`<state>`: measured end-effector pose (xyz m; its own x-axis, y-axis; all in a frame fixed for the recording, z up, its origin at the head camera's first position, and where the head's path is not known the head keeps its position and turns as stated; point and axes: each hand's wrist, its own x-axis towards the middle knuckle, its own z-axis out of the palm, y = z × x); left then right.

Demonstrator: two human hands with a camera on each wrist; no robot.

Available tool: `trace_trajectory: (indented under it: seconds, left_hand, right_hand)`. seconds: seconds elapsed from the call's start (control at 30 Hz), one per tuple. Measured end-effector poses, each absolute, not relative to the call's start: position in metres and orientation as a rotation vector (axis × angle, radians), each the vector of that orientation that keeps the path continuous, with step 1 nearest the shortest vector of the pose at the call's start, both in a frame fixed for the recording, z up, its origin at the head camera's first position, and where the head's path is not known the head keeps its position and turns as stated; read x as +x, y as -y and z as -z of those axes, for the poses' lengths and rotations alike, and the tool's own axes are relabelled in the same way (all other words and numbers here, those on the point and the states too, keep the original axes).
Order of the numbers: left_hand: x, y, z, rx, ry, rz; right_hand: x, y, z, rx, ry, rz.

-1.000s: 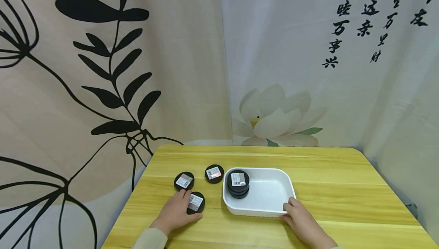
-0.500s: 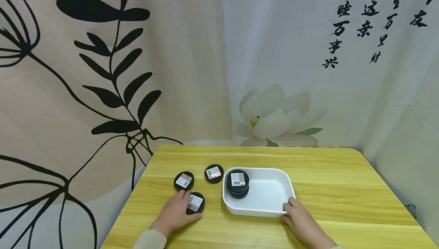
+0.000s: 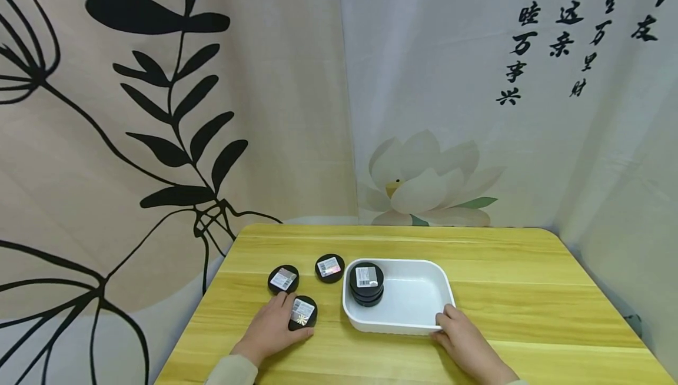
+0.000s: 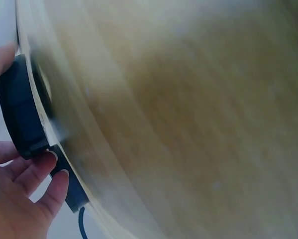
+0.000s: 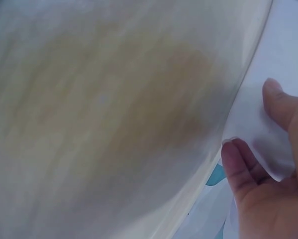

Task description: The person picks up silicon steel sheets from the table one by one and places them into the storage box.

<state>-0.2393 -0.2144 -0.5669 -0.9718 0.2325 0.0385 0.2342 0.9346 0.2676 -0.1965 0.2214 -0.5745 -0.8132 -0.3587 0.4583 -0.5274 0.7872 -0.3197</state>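
My left hand (image 3: 270, 327) pinches a flat round black container (image 3: 303, 308) between thumb and fingers at the front left of the table. A white label with a barcode covers part of its top. In the left wrist view the container (image 4: 20, 109) sits between the thumb above and the fingers below, its dark side showing. A white rectangular tray (image 3: 421, 299) stands to the right. At its near right corner my right hand (image 3: 468, 344) grips the rim, with the thumb on top. A stack of similar black containers (image 3: 366, 285) stands at the tray's left end.
Two more labelled round containers lie on the wooden table (image 3: 508, 291): one (image 3: 283, 279) just beyond my left fingers, another (image 3: 329, 268) near the tray's far left corner. A printed curtain (image 3: 296, 108) hangs behind the table.
The container in my left hand has tilted or shifted very slightly, and a gold starburst now shows on its label. The right hand and tray hold still.
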Motion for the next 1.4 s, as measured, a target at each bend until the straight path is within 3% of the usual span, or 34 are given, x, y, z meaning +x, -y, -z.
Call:
trace_trajectory:
  seconds: [1.4]
  left_hand:
    - [-0.244, 0.196, 0.546, -0.391, 3.003, 0.51]
  right_hand:
    - [-0.198, -0.221, 0.579, 0.605, 2.647, -0.604]
